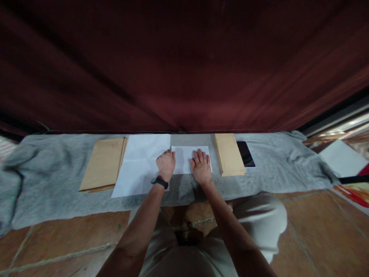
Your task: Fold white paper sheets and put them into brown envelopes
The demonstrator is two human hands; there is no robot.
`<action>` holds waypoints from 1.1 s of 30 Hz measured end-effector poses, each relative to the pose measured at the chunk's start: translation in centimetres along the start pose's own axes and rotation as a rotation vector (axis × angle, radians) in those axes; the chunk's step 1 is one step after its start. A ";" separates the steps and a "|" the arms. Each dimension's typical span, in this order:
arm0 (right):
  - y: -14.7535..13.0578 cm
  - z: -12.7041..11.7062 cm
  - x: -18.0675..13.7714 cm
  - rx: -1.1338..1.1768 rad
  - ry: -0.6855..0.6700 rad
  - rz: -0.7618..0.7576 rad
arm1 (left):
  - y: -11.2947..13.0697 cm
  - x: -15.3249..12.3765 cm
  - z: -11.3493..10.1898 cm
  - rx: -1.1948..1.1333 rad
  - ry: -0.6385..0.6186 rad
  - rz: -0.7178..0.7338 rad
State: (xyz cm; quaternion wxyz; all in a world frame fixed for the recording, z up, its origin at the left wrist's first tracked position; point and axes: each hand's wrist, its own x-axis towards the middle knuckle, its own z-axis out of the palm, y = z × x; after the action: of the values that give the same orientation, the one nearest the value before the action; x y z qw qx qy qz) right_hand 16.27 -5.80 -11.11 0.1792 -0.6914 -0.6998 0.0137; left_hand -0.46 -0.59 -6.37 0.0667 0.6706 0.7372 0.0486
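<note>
The right hand (201,168) is laid flat and spread, the left hand (166,164) curled (any pinch cannot be told), at either end of small white paper (182,161), flanked by a large sheet (137,169) and a brown stack (230,154).

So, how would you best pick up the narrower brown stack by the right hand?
Probably by the long left edge of the brown stack, coming from the side nearest the right hand: it lies flat, layered edges show there, and the grey cloth leaves some room. The dark device crowds the opposite edge.
</note>
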 end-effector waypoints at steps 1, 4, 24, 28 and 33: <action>0.0 0.1 0.0 0.003 0.000 0.003 | 0.1 0.0 0.0 0.001 0.005 -0.005; -0.1 0.2 0.0 0.001 -0.008 0.018 | 0.2 0.1 0.0 -0.004 0.006 -0.016; 0.1 -0.2 -0.3 -0.083 -0.112 -0.007 | 3.3 -5.9 4.7 -0.188 0.166 0.540; -0.2 -0.1 -0.1 -0.063 -0.100 0.025 | 2.7 -5.4 4.6 -0.155 0.146 0.507; -0.3 -0.2 0.0 -0.059 -0.106 0.036 | 2.9 -5.3 5.0 -0.127 0.146 0.465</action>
State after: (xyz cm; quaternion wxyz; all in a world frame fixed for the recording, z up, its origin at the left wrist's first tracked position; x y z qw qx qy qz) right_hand 16.01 -5.84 -10.85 0.1213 -0.7071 -0.6958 0.0327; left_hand 3.68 -5.65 -10.62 0.0424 0.8113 0.5616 0.1569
